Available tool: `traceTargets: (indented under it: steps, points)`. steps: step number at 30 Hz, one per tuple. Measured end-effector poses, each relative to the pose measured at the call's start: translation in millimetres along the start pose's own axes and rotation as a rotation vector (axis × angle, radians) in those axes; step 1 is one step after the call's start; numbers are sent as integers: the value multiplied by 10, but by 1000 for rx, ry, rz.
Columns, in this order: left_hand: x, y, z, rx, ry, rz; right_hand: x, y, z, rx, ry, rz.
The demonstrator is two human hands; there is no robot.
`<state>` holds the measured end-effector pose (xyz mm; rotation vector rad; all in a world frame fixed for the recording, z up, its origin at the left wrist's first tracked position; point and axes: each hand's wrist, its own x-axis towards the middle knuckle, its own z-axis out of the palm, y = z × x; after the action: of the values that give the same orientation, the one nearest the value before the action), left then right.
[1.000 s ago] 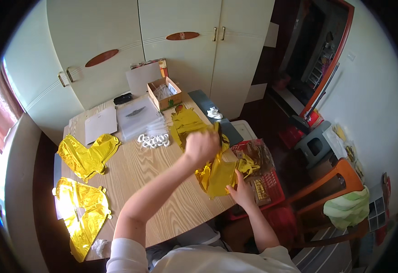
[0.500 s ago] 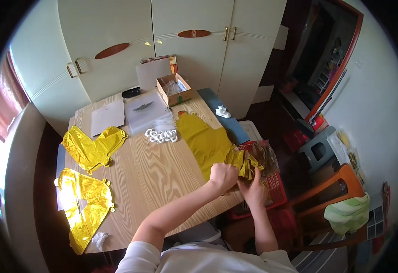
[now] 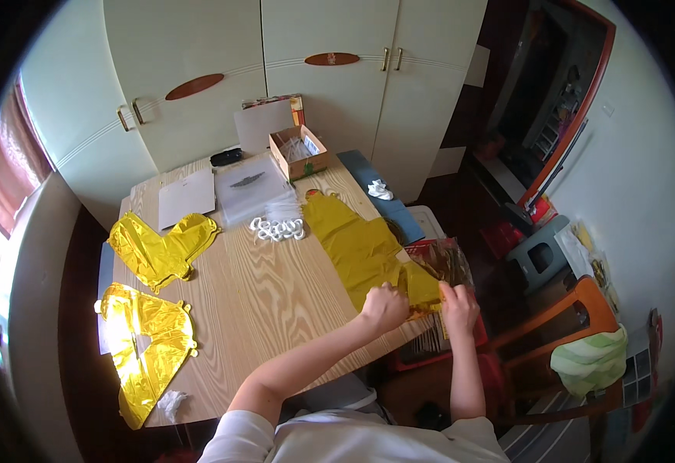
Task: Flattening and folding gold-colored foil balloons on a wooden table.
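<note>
Near the table's right edge, my left hand [image 3: 386, 307] and my right hand [image 3: 459, 309] each have their fingers closed on a flat gold foil balloon [image 3: 421, 285]. Stretched between them, its piece of foil looks smooth. It lies over the near end of a long flat spread of gold foil [image 3: 356, 239], and I cannot tell whether the two are separate. Two more flat foil balloons rest on the left side of the table: a crinkled one [image 3: 160, 248] farther back and a shiny one [image 3: 148, 347] near the front left corner.
White ribbon coils [image 3: 278, 229] and clear plastic bags [image 3: 252, 189] lie mid-table. Behind them stands an open cardboard box [image 3: 299, 154]. A red basket [image 3: 472, 320] sits beside the table's right edge, close to my right hand. A wooden chair [image 3: 584, 309] stands farther right.
My right hand has moved right and turned, its fingers now curled on the foil. My left hand has shifted slightly right. The bunched foil between them has been drawn out flatter.
</note>
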<state>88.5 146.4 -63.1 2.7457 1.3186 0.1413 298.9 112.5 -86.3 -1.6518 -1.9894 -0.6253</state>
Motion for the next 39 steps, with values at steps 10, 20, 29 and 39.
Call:
traceTargets:
  steps: [10,20,29,39]
  points:
    - [-80,102,528,4,224,6,-511,714,781,296,129,211]
    - [-169,-189,405,13,22,32,-155,537,699,1493,-406,981]
    - [-189,-407,410,13,175,65,118,151,607,1371,-206,888]
    - [-159,83,548,-66,314,103,-157,277,347,1566,-257,1298]
